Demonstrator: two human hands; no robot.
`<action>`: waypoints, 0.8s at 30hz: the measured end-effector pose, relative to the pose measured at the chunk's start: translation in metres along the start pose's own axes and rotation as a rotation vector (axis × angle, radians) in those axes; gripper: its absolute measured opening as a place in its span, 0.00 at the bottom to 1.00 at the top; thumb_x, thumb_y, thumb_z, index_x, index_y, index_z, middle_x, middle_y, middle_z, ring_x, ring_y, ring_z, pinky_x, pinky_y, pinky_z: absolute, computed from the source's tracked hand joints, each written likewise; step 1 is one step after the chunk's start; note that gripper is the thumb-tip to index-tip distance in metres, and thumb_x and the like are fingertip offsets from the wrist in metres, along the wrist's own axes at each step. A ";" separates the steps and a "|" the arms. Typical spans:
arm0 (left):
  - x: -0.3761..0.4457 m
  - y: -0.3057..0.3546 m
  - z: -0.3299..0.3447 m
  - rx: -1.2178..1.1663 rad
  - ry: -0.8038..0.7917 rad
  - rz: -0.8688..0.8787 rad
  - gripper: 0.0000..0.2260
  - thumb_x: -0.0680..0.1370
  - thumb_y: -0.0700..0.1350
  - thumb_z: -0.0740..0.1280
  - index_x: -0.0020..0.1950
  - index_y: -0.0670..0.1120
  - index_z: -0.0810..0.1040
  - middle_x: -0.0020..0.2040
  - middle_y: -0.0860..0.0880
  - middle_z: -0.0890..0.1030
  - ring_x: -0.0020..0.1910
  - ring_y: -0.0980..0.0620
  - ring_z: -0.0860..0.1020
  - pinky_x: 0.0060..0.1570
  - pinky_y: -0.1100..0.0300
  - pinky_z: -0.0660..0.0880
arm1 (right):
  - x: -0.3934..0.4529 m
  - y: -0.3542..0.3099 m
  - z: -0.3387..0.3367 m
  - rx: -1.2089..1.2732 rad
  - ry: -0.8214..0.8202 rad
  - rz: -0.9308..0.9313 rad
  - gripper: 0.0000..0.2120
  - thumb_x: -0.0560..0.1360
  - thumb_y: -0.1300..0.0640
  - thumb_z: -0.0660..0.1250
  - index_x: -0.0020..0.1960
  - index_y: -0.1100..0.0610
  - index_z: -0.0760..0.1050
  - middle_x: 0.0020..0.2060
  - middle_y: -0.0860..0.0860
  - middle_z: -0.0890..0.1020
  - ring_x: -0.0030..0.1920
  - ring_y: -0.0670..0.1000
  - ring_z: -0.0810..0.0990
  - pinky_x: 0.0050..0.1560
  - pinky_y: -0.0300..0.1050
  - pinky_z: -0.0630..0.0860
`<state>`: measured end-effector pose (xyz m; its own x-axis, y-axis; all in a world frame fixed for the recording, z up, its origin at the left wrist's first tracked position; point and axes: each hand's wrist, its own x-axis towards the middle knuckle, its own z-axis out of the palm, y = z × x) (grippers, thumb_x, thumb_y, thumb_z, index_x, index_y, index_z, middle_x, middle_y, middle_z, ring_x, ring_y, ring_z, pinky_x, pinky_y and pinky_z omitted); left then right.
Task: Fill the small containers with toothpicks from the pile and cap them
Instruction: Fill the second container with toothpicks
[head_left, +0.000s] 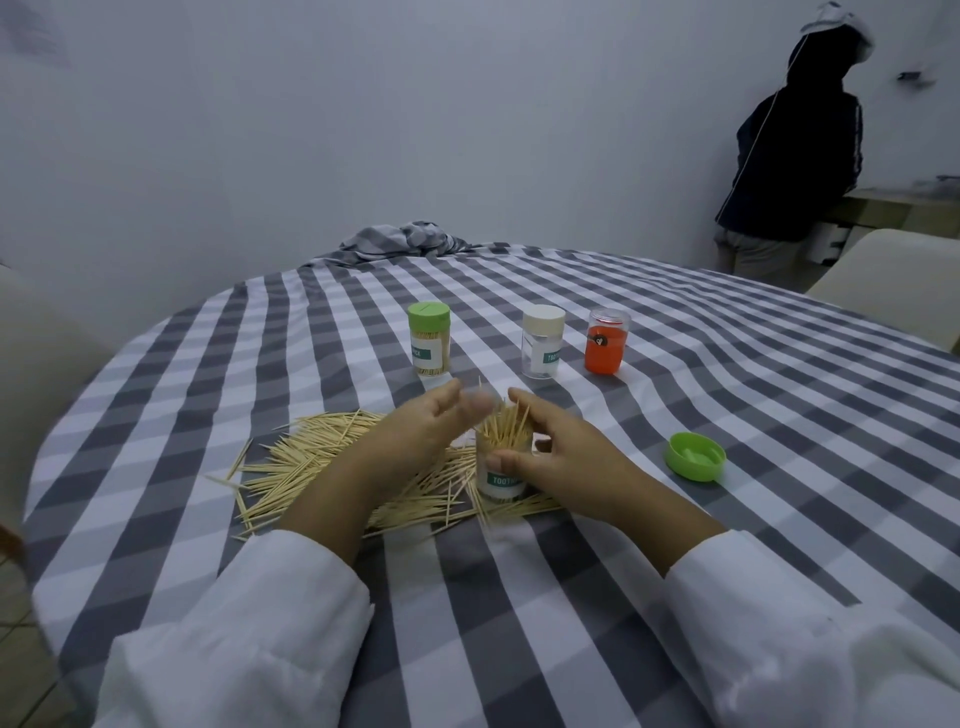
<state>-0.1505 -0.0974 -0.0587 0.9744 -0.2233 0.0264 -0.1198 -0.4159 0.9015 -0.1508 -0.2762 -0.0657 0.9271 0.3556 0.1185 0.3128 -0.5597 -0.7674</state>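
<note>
Open container: clear small container (501, 470) with a white label, upright on the checked tablecloth (675, 545), at the right edge of the toothpick pile (332, 457). Uncapped, crowded with toothpicks that stand tilted and poke above the rim.

Right hand: right hand (563, 449) grips the container from its right side — thumb on the near wall by the label, fingers curled round the far side at the rim.

Left hand: left hand (423, 426) just left of the container mouth, fingers blurred. Whether they pinch any toothpicks, I cannot tell; they look loosely spread.

Key relation: the container's long axis is vertical, its mouth just right of the left fingertips. The sticks inside lean several ways, so any new bunch must go in near-vertical. The left hand is nearer the pile; the right is nearer the cap.

Cap: green cap (696, 457) lies open side up on the cloth, well apart to the right of the right hand.

Others: green-capped container (429, 340), full; white-capped container (543, 343), looks empty; orange container (607, 340), clear lid on. All three stand further back.

Judgement: filling looks nearly done — next is probably settling the sticks below the rim, then capping.

Risk: protruding tips could block the cap.
</note>
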 end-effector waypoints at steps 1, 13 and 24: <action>-0.001 -0.002 -0.006 0.020 -0.059 -0.022 0.53 0.58 0.74 0.68 0.77 0.50 0.58 0.74 0.51 0.66 0.70 0.50 0.66 0.67 0.54 0.64 | -0.001 -0.001 0.000 0.010 0.029 -0.016 0.37 0.73 0.47 0.69 0.76 0.48 0.54 0.70 0.48 0.68 0.68 0.50 0.67 0.65 0.47 0.69; 0.013 -0.017 0.006 -0.053 -0.084 0.017 0.45 0.68 0.35 0.73 0.78 0.55 0.52 0.61 0.47 0.80 0.54 0.50 0.81 0.54 0.48 0.79 | 0.016 -0.026 0.028 0.027 0.342 -0.115 0.30 0.76 0.54 0.65 0.74 0.44 0.57 0.60 0.49 0.75 0.59 0.48 0.75 0.57 0.48 0.76; 0.009 -0.012 0.018 -0.091 0.061 0.031 0.41 0.71 0.37 0.73 0.78 0.51 0.54 0.58 0.53 0.81 0.55 0.59 0.79 0.52 0.64 0.78 | 0.012 -0.009 0.024 0.051 0.289 -0.162 0.12 0.80 0.55 0.59 0.60 0.53 0.78 0.52 0.41 0.74 0.53 0.36 0.72 0.52 0.29 0.70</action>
<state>-0.1431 -0.1099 -0.0771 0.9806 -0.1796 0.0785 -0.1348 -0.3271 0.9353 -0.1475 -0.2488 -0.0730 0.8885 0.2062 0.4099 0.4572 -0.4719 -0.7538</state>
